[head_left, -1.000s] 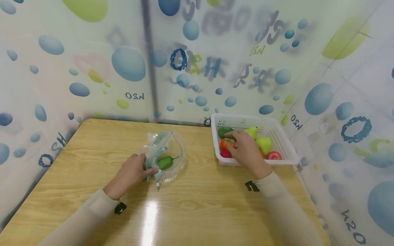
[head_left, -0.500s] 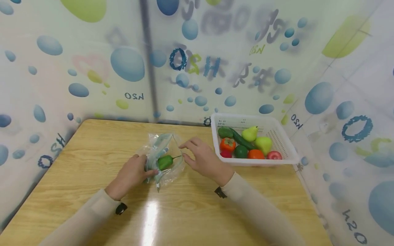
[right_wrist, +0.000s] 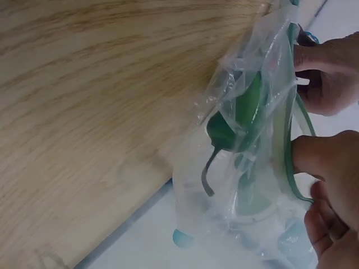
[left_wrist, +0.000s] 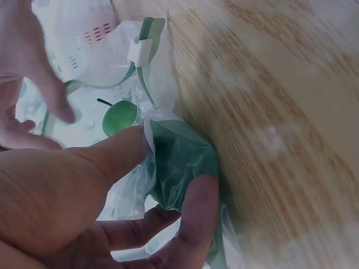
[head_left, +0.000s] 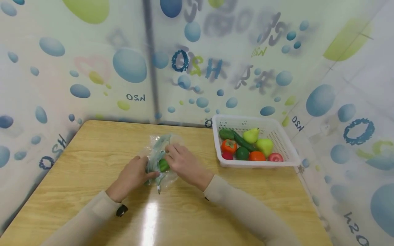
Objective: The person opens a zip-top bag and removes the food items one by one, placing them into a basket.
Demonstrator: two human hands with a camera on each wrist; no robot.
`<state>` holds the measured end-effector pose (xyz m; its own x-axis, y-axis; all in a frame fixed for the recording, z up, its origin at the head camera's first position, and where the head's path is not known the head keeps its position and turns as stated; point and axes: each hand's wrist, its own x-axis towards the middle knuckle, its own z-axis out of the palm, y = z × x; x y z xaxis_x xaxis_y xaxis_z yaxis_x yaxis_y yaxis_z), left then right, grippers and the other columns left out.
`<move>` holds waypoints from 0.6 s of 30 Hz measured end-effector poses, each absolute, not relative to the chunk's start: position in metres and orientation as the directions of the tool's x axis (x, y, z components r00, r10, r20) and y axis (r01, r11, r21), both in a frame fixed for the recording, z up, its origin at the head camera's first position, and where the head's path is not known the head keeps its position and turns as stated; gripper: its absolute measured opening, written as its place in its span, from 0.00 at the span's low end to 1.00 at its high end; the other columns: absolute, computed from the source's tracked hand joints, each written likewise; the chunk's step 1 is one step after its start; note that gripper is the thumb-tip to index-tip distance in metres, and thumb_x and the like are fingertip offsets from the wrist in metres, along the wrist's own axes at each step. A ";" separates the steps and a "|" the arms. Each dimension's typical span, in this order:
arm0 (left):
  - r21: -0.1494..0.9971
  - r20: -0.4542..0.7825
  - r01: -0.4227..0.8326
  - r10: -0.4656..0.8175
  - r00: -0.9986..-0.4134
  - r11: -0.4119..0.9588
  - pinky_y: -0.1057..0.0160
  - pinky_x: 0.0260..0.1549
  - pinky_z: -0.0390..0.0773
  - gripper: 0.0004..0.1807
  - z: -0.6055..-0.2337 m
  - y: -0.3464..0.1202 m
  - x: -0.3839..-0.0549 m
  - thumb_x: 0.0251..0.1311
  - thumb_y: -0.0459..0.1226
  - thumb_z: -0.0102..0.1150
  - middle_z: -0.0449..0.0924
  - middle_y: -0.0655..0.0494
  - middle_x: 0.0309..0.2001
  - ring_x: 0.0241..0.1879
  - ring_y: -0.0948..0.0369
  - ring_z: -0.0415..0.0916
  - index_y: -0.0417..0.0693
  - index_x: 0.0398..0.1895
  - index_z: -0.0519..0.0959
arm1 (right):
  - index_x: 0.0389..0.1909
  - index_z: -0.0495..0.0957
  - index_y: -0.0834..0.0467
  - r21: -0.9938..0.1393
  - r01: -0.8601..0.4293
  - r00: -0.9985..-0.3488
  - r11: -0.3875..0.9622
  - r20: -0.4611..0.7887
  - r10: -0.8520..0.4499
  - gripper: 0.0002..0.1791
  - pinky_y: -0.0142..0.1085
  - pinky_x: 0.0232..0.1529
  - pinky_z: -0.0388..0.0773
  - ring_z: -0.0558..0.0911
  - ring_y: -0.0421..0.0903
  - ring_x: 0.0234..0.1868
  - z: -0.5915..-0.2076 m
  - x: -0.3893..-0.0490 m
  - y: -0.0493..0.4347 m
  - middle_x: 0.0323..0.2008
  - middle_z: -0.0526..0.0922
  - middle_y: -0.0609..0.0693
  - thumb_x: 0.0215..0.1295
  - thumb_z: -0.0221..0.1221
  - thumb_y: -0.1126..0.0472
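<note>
A clear zip bag (head_left: pixel 157 145) with a green-edged mouth lies on the table, a green pepper (head_left: pixel 163 165) inside it. The pepper's dark stem shows through the plastic in the right wrist view. My left hand (head_left: pixel 132 177) grips the bag's left side between thumb and fingers, bunching its greenish part (left_wrist: pixel 182 159). At the other side of the mouth, my right hand (head_left: pixel 186 167) pinches the green edge strip (right_wrist: pixel 291 174), thumb against it and fingers curled. A white slider (left_wrist: pixel 139 52) sits on the strip in the left wrist view.
At the back right, a white perforated basket (head_left: pixel 260 164) holds cucumbers, a persimmon (head_left: pixel 229 146), pears (head_left: pixel 250 135), an apple (head_left: pixel 275 157) and other produce. Patterned curtains (head_left: pixel 129 65) stand behind the wooden table (head_left: pixel 92 150) and along its right side.
My right hand has come left from over the basket to the bag's mouth, its fingers closing on the edge and now covering part of the pepper. My left hand keeps its grip in place.
</note>
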<state>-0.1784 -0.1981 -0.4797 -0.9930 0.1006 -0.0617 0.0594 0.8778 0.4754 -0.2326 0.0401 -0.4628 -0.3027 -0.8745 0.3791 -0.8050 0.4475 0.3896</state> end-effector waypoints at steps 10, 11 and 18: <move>0.446 -0.043 0.069 0.098 -0.994 0.892 0.58 0.28 0.71 0.28 -0.478 -0.197 -0.177 0.68 0.50 0.85 0.74 0.49 0.33 0.31 0.54 0.71 0.41 0.33 0.76 | 0.64 0.92 0.46 0.583 -0.710 -0.346 0.395 0.199 -0.917 0.14 0.35 0.68 0.80 0.81 0.44 0.66 -0.478 -0.237 0.030 0.65 0.89 0.40 0.84 0.69 0.56; 0.444 -0.042 0.069 0.097 -0.994 0.893 0.58 0.28 0.71 0.28 -0.478 -0.196 -0.177 0.68 0.51 0.85 0.74 0.49 0.33 0.31 0.54 0.71 0.41 0.33 0.76 | 0.65 0.92 0.46 0.588 -0.710 -0.341 0.387 0.194 -0.920 0.15 0.35 0.68 0.79 0.81 0.44 0.66 -0.480 -0.238 0.029 0.65 0.89 0.39 0.83 0.69 0.56; 0.423 -0.058 0.067 0.101 -0.993 0.904 0.58 0.27 0.72 0.28 -0.481 -0.195 -0.177 0.70 0.53 0.83 0.76 0.48 0.34 0.30 0.54 0.72 0.42 0.34 0.76 | 0.75 0.85 0.45 0.508 -0.760 -0.396 0.405 0.132 -0.909 0.19 0.40 0.78 0.78 0.84 0.43 0.74 -0.485 -0.241 0.027 0.70 0.90 0.40 0.91 0.61 0.55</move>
